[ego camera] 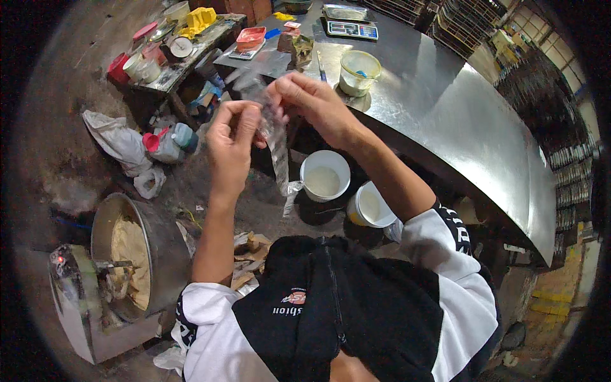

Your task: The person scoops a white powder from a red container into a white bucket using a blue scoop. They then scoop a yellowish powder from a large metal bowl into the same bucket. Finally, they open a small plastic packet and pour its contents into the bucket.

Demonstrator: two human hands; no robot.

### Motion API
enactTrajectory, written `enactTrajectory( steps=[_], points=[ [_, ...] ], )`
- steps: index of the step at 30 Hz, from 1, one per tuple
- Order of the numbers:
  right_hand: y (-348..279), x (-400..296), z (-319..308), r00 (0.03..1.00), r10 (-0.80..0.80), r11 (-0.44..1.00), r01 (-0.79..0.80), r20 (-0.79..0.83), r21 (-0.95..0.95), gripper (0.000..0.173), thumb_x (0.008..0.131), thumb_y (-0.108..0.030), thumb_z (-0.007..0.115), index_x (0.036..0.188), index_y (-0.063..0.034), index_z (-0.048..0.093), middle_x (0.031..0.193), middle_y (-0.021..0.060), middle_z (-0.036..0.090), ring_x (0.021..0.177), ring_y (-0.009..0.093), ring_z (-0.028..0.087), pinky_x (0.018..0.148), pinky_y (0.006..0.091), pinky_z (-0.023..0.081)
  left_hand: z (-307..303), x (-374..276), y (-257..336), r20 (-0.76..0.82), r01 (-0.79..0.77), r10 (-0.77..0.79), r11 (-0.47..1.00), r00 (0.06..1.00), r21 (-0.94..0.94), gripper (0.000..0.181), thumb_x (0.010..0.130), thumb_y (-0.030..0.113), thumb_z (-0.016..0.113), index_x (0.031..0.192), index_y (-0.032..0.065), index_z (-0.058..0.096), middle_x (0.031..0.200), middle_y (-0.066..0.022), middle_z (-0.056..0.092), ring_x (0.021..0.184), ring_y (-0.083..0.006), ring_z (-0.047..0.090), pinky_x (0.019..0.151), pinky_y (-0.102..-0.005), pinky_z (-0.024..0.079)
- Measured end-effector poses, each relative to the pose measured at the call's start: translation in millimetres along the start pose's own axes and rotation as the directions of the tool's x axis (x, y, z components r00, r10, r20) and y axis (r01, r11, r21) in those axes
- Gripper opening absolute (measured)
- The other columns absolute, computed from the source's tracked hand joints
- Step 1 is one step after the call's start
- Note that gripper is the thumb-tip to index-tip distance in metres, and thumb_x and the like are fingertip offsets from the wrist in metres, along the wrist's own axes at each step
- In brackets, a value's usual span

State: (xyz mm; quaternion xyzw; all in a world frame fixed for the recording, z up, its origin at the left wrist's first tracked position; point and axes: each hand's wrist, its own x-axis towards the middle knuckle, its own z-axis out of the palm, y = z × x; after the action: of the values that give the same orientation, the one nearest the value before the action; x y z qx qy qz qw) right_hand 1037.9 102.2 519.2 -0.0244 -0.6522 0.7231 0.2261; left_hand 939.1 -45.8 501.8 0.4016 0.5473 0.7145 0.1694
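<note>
Between my two raised hands hangs a clear plastic bag [277,152], bunched and twisted, its tail dangling toward the floor. My left hand [235,125] pinches it between thumb and fingers. Slightly higher, my right hand [308,101] grips another part with curled fingers. The bag blurs around the fingers, so its mouth and any contents cannot be made out. Below my right forearm stand a white bucket [326,175] and a second white bucket [372,205], each with pale material inside.
A dough mixer bowl [121,258] holds dough at left. The steel table [444,129] carries a digital scale [351,24], a knife [321,66] and a plastic tub [359,74]. Tubs crowd a side table [174,74]. A white sack [117,141] and plastic jugs [174,143] lie on the floor.
</note>
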Motion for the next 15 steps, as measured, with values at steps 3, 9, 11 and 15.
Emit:
enactTrajectory(
  steps=[3, 9, 11, 15],
  points=[
    [9.1, -14.8, -1.7, 0.989, 0.017, 0.993, 0.001, 0.150, -0.119, 0.025, 0.097, -0.027, 0.061, 0.100, -0.0024, 0.064, 0.090, -0.0023, 0.062, 0.085, 0.005, 0.054, 0.077, 0.0236, 0.045, -1.4, 9.9, -1.5, -0.091, -0.022, 0.006, 0.984, 0.996, -0.174, 0.019, 0.098, 0.025, 0.059, 0.098, 0.0059, 0.059, 0.080, 0.0009, 0.059, 0.068, -0.0059, 0.055, 0.057, -0.0210, 0.045],
    [0.1, -23.7, 2.2, 0.997, -0.042, 0.981, 0.053, 0.067, -0.187, 0.023, 0.096, -0.024, 0.062, 0.100, -0.0011, 0.065, 0.088, 0.0001, 0.064, 0.082, 0.007, 0.055, 0.074, 0.0255, 0.047, -5.5, 7.1, 6.0, -0.051, 0.116, -0.142, 0.931, 0.989, -0.347, 0.021, 0.096, 0.025, 0.062, 0.106, 0.0058, 0.059, 0.084, -0.0002, 0.060, 0.067, -0.0074, 0.055, 0.060, -0.0234, 0.046],
    [-0.7, -22.4, 5.3, 0.992, -0.074, 0.972, 0.095, 0.101, -0.215, 0.025, 0.096, -0.025, 0.062, 0.101, -0.0003, 0.065, 0.087, 0.0013, 0.065, 0.081, 0.007, 0.055, 0.073, 0.0259, 0.047, -9.4, 7.5, 12.9, 0.012, 0.175, -0.182, 0.923, 0.983, -0.343, 0.022, 0.095, 0.025, 0.064, 0.105, 0.0057, 0.062, 0.084, 0.0002, 0.061, 0.067, -0.0071, 0.054, 0.061, -0.0235, 0.045],
    [-0.8, -22.1, 8.0, 0.986, -0.076, 0.949, 0.116, 0.146, -0.293, 0.025, 0.096, -0.024, 0.062, 0.100, 0.0004, 0.063, 0.086, 0.0040, 0.065, 0.081, 0.008, 0.055, 0.072, 0.0276, 0.047, -13.5, 7.3, 16.6, 0.074, 0.144, -0.143, 0.989, 0.987, -0.016, 0.019, 0.093, 0.025, 0.067, 0.096, 0.0068, 0.067, 0.080, 0.0021, 0.061, 0.067, -0.0057, 0.052, 0.061, -0.0219, 0.041]
  ],
)
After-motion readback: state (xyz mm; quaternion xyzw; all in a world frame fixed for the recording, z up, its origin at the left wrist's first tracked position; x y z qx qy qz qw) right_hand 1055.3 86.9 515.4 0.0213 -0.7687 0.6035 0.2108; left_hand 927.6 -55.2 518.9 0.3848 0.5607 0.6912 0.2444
